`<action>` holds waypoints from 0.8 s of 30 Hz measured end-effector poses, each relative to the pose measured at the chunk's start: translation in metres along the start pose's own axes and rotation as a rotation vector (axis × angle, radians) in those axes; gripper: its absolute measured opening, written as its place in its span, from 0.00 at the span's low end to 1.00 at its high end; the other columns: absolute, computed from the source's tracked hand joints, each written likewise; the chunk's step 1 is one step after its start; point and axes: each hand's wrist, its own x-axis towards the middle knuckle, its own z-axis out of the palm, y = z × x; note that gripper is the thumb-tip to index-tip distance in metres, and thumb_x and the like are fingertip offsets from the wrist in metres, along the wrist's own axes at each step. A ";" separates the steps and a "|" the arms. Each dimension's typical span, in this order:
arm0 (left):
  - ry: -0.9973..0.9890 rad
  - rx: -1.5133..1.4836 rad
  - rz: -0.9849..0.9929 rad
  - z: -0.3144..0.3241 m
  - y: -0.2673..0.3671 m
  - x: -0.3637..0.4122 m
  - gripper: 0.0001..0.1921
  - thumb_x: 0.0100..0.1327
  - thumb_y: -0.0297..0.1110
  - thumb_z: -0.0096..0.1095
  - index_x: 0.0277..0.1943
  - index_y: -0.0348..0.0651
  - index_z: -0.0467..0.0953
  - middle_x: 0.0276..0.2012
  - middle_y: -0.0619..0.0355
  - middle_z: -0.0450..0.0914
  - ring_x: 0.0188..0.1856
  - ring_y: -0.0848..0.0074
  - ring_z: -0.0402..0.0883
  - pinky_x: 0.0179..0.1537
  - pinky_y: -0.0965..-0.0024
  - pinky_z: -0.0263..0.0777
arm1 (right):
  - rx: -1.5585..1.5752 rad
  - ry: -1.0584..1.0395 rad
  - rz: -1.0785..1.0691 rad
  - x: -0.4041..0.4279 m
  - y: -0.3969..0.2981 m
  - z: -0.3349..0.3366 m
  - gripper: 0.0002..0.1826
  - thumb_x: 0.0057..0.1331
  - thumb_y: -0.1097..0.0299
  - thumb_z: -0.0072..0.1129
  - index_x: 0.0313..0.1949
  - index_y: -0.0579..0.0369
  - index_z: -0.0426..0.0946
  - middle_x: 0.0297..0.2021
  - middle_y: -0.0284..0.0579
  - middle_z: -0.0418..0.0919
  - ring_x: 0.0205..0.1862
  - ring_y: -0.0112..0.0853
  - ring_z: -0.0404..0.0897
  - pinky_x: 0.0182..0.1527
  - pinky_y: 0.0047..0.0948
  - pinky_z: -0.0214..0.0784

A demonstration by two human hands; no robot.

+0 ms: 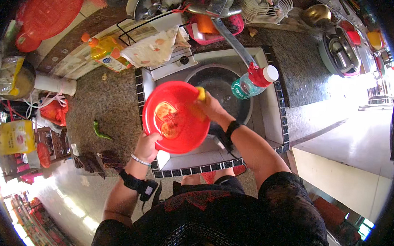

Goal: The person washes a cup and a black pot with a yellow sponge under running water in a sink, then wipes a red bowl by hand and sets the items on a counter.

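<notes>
A red plastic basin [187, 122] with a printed pattern on its bottom is tilted over the left side of the white-tiled sink [274, 117]. My left hand [148, 145] grips its lower left rim, thumb inside. At the basin's upper right, my right hand [211, 107] holds a yellow sponge or cloth [201, 94] against the inner wall; its fingers are partly blurred. Behind it a dark round basin [225, 87] sits in the sink. Above that, a bottle with a green label [242, 88] and white cap hangs on the end of the metal faucet pipe [234, 41].
Left of the sink, a green chili pepper [100, 131] lies on the granite counter [87, 107], with dark eggplants [89, 164] near its edge. An oil bottle [110, 56], a draped cloth [154, 50], a pink basket [235, 26] and a dish rack [266, 11] stand behind.
</notes>
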 end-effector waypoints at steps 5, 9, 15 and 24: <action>0.132 -0.084 0.258 0.008 -0.019 0.011 0.27 0.49 0.13 0.46 0.55 0.36 0.66 0.50 0.52 0.75 0.53 0.65 0.75 0.53 0.57 0.72 | 1.046 -0.022 0.491 -0.047 -0.003 0.061 0.16 0.69 0.55 0.47 0.52 0.46 0.65 0.39 0.40 0.78 0.35 0.33 0.80 0.30 0.36 0.77; 0.230 -0.120 0.444 0.015 -0.052 0.027 0.28 0.53 0.14 0.49 0.59 0.41 0.63 0.51 0.53 0.74 0.51 0.66 0.75 0.54 0.61 0.71 | 1.348 -0.034 0.694 -0.073 -0.041 0.090 0.16 0.67 0.59 0.50 0.52 0.45 0.63 0.39 0.42 0.76 0.31 0.36 0.80 0.23 0.35 0.76; 0.077 -0.014 0.055 -0.010 -0.021 0.017 0.31 0.59 0.25 0.58 0.64 0.44 0.55 0.57 0.54 0.69 0.57 0.64 0.72 0.53 0.60 0.72 | 0.991 0.005 0.112 -0.028 0.023 0.028 0.21 0.63 0.82 0.48 0.55 0.53 0.65 0.47 0.39 0.76 0.46 0.32 0.78 0.46 0.32 0.74; -0.109 0.270 -0.393 -0.058 0.026 0.033 0.21 0.57 0.25 0.60 0.55 0.38 0.69 0.46 0.52 0.78 0.46 0.68 0.79 0.44 0.62 0.77 | -0.265 -0.098 -0.160 0.004 -0.030 -0.033 0.25 0.56 0.59 0.60 0.51 0.54 0.65 0.36 0.61 0.78 0.41 0.56 0.76 0.40 0.46 0.70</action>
